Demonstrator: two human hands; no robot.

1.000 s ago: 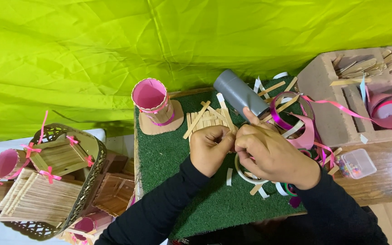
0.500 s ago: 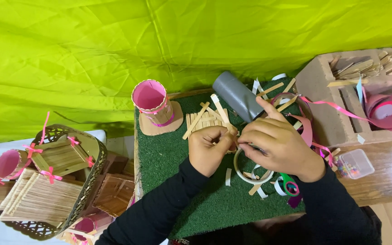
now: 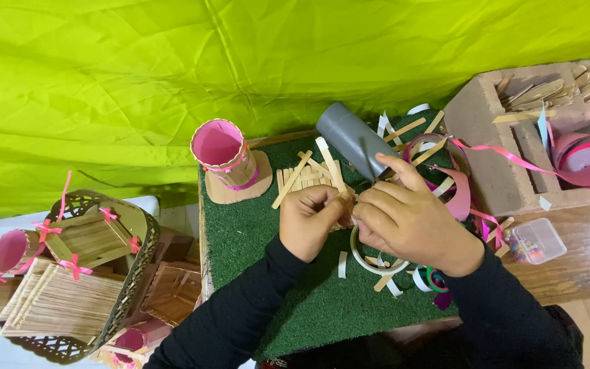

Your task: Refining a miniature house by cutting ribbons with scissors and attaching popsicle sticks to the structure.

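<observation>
A: Where are the hands?

B: Both meet over the green turf mat [image 3: 254, 260]. The left hand [image 3: 312, 222] is curled narrow, fingertips pinched on the near edge of a panel of wooden craft sticks [image 3: 308, 178]. The right hand [image 3: 408, 222] presses in against it, fingers closed around something small at the same spot; what exactly, I cannot tell.

A: And the panel?

B: It lies flat on the mat, just beyond the knuckles, with loose sticks crossed on top.

A: Any open room?

B: The mat's left half and near edge are bare turf. The right side is crowded.

A: Crowded with what?

B: A grey tube [image 3: 353, 140] lies tilted just behind the right hand. A white ring [image 3: 370, 256] sits under that hand, with paper strips and tape rolls beside it. Pink ribbon [image 3: 507, 156] trails to a cardboard box [image 3: 476, 137] at the right, holding more sticks.

A: On the left?

B: A pink stick-walled cup [image 3: 221, 157] stands upright at the mat's far left corner. A lattice basket [image 3: 128, 266] of finished stick pieces sits well apart, off the mat.
</observation>
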